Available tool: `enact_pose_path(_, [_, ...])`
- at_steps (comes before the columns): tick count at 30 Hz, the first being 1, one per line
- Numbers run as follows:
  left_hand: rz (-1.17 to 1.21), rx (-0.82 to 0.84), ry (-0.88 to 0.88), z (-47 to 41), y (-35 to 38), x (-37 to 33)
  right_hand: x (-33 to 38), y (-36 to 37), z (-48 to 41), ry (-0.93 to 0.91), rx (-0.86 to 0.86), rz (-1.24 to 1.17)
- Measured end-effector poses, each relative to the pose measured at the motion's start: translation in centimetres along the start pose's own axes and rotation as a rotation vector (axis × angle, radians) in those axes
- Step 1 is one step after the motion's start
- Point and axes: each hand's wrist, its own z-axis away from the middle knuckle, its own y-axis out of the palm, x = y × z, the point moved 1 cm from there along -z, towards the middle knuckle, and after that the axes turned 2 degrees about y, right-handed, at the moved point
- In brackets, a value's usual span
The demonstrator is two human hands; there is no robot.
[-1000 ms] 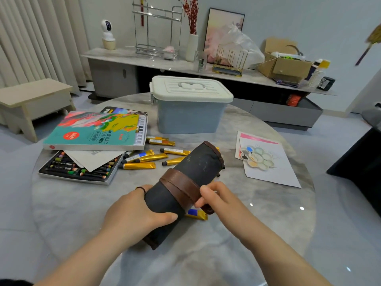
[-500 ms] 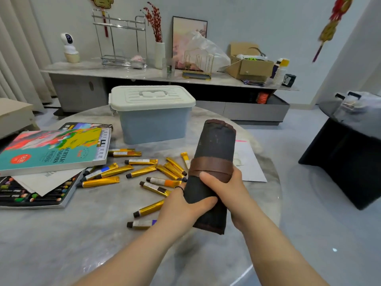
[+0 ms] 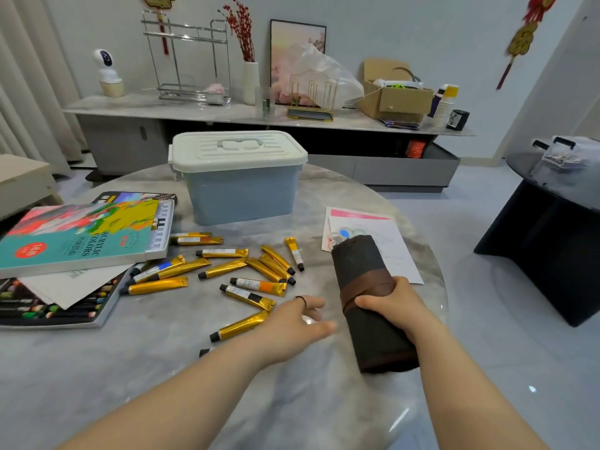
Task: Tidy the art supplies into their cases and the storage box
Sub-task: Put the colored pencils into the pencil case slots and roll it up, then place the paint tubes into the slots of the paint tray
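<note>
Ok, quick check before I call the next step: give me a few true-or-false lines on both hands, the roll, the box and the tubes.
1. The right hand holds the rolled brush case at its brown strap. True.
2. The left hand grips the case too. False: it is open and off the case, above the table near the paint tubes.
3. The storage box stands with its lid off. False: the lid is on.
4. Gold paint tubes lie loose on the table. True.
5. The acrylic set box lies under the pastel tray. False: it lies on top, with paper between.
</note>
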Motion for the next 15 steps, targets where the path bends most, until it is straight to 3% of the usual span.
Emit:
enact_pose_path(5, [-0.135, -0.193, 0.024, 2.7, -6.4, 3.5, 0.1, -0.6, -0.5, 0.018, 0.152, 0.110])
enact_pose_path(8, [-0.186, -0.333, -0.019, 4.6, -10.2, 6.0, 0.0, -0.5, -0.6, 0.091, 0.123, 0.119])
enact_pose_path(11, [-0.205, -0.483, -0.065, 6.1, -13.2, 8.2, 0.7, 0.0, -0.3, 0.112, -0.068, 0.364])
enact_pose_path(13, [-0.214, -0.573, -0.112, 7.0, -14.9, 9.7, 2.0, 0.5, 0.9, 0.029, -0.289, 0.504])
enact_pose_path(15, [-0.193, -0.651, -0.151, 7.6, -17.0, 11.4, 4.1, 2.5, 2.3, -0.125, -0.448, 0.467])
